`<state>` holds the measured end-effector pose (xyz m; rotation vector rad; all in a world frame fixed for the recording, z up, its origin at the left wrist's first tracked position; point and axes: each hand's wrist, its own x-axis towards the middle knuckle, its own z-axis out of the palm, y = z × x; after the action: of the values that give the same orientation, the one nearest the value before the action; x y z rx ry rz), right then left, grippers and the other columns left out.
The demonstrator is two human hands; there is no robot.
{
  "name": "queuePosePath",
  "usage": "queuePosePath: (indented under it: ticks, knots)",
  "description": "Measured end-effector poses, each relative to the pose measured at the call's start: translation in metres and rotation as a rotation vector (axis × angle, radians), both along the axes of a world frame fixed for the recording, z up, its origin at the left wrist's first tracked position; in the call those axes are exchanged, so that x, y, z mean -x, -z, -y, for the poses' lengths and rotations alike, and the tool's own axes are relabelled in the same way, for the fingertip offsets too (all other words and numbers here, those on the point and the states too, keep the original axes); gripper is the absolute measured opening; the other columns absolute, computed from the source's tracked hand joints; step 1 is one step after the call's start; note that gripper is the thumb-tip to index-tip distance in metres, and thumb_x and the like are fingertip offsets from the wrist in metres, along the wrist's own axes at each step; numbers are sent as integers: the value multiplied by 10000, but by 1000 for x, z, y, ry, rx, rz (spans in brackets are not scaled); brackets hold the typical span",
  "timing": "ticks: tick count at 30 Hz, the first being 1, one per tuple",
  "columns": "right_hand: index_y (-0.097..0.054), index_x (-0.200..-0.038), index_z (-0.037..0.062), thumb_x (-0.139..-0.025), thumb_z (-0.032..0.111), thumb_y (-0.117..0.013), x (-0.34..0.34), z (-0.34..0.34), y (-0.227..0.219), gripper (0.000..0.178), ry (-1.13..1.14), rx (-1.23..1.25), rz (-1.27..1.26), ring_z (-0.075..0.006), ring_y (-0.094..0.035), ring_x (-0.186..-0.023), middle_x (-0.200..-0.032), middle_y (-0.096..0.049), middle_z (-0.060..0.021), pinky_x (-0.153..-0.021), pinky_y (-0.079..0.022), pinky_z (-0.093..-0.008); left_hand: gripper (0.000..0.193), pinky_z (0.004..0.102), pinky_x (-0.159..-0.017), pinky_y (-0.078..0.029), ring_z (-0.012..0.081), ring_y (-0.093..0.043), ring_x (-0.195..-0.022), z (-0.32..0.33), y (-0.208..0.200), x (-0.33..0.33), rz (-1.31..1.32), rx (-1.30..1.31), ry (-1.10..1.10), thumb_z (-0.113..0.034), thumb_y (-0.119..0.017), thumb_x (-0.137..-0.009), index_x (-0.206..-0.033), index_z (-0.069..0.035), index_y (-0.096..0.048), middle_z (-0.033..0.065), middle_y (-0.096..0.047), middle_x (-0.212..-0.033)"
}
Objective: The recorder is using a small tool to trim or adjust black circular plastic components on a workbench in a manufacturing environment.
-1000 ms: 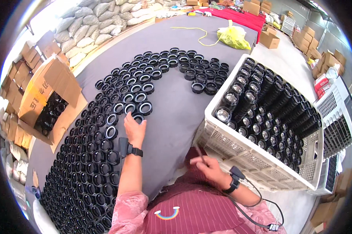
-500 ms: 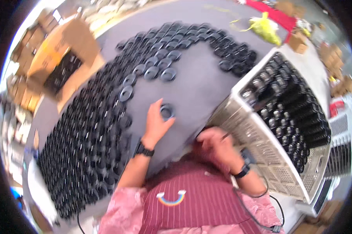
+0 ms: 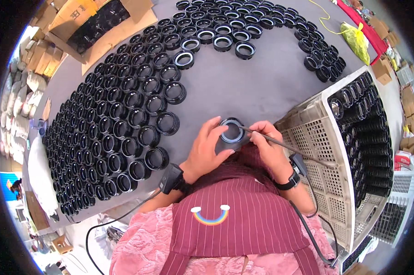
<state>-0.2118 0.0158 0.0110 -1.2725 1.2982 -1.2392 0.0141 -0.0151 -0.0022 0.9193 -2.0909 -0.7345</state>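
My left hand (image 3: pixel 208 147) is curved around the left side of a black ring (image 3: pixel 232 130) with a pale blue-grey upper rim, its fingers and thumb touching the edge. The ring is in front of my apron, over the grey tabletop. My right hand (image 3: pixel 265 137) pinches a thin dark stick (image 3: pixel 284 145), like a brush handle. The stick's tip meets the ring's right rim; what is on that tip is too small to tell. Beyond my hands stand several rings (image 3: pixel 222 43) with the same pale rim, while the black rings (image 3: pixel 131 123) on the left look dark all over.
A grey plastic crate (image 3: pixel 310 133), tilted and packed with black rings, stands close to my right arm. At the far left is an open cardboard box (image 3: pixel 81 20) of black parts. A yellow plastic bag (image 3: pixel 356 43) lies far right. Cables (image 3: pixel 105 225) hang from both wrists.
The left hand has brought the ring right and nearer to me. The right hand has come up to it, and the stick now touches the rim. The whole view has shifted too.
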Motion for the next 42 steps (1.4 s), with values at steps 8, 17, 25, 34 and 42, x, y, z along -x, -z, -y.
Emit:
queuePosePath:
  ticks: [8, 17, 25, 34, 42]
  knots:
    - [-663, -1059, 26, -920, 56, -673, 18, 22, -28, 143, 407, 155, 31, -56, -575, -761, -868, -648, 2, -689, -480, -222, 456, 488, -1058, -441, 451, -509, -1271, 1, 8, -2, -4, 53, 46, -126, -802, -784, -1187, -34, -610, 281, -460, -1410]
    - [-660, -1050, 21, -934, 107, -666, -31, -6, -6, 144, 203, -77, 261, -79, -606, -855, -934, -677, -15, -781, -504, -243, 606, 496, -1028, -437, 457, -529, -1208, 3, -3, 5, 28, -1, -3, -148, -769, -783, -1308, 19, -517, 292, -502, -1373]
    - [-625, -1106, 27, -979, 94, -626, -36, 42, 16, 143, 93, 105, 526, -101, -615, -854, -933, -680, -48, -886, -519, -291, 994, 509, -1004, -430, 457, -495, -1183, 12, -18, 37, 53, -160, -222, -247, -867, -666, -1439, 61, -321, 283, -414, -1343]
    - [-630, -1126, 35, -1020, 159, -537, -13, 32, 31, 188, 125, 75, 372, -87, -569, -877, -988, -662, -39, -813, -492, -268, 925, 525, -1143, -304, 439, -361, -1370, 31, 3, 33, 128, -63, 26, -126, -789, -701, -1476, 48, -315, 261, -347, -1490]
    - [-610, -1204, 23, -986, 113, -529, -10, 47, 29, 249, 136, 346, -156, -301, -615, -1041, -1114, -645, -149, -909, -498, -393, 865, 510, -1050, -385, 432, -443, -1210, 28, -4, 45, 48, -122, -205, -132, -824, -691, -1406, 56, -375, 271, -399, -1303]
